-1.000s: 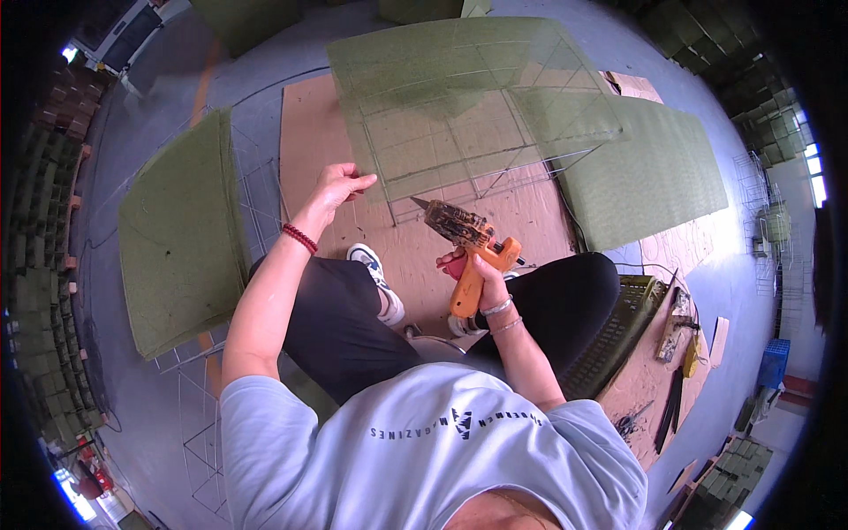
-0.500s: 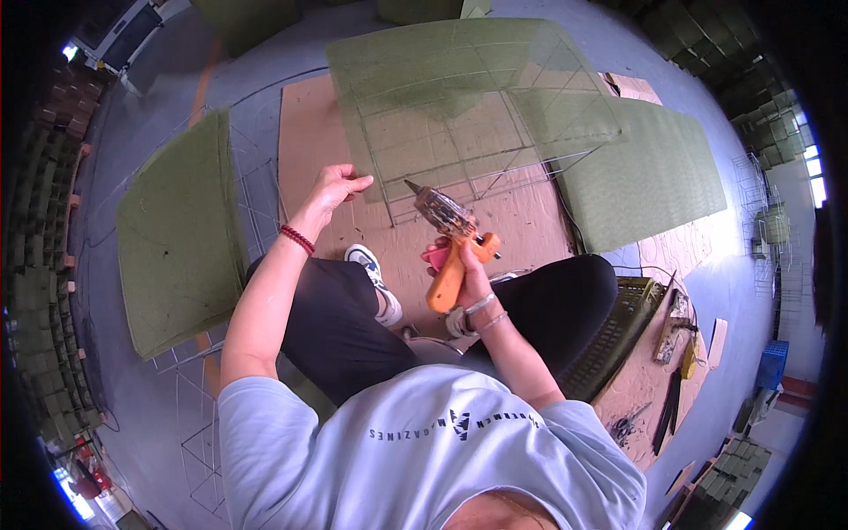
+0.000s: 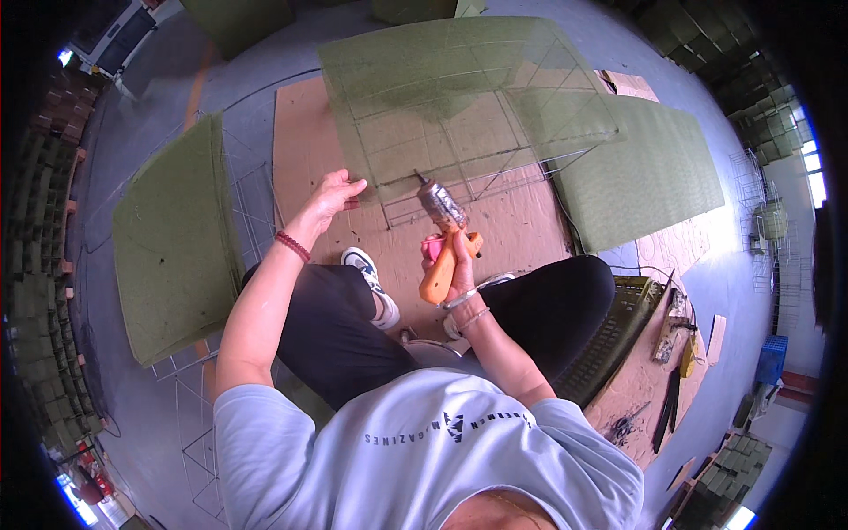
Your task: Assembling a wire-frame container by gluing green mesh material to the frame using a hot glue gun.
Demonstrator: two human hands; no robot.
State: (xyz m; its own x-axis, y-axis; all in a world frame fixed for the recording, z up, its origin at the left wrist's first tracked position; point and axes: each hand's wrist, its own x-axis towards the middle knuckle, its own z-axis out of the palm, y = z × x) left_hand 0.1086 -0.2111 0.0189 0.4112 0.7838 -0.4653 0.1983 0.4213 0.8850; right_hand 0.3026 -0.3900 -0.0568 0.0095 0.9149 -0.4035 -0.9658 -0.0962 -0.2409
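Right hand is wrapped around the orange handle of a hot-glue gun, nozzle angled up by the near edge of the green mesh sheet, which lies over a wire frame on the cardboard. Left hand is at the sheet's near-left corner, thumb and fingers bunched (can't tell whether they actually pinch the mesh). Perforated plastic crate sits beside the right knee, scissors lying near it.

Scissors lie near an olive crate, a blue crate farther right.
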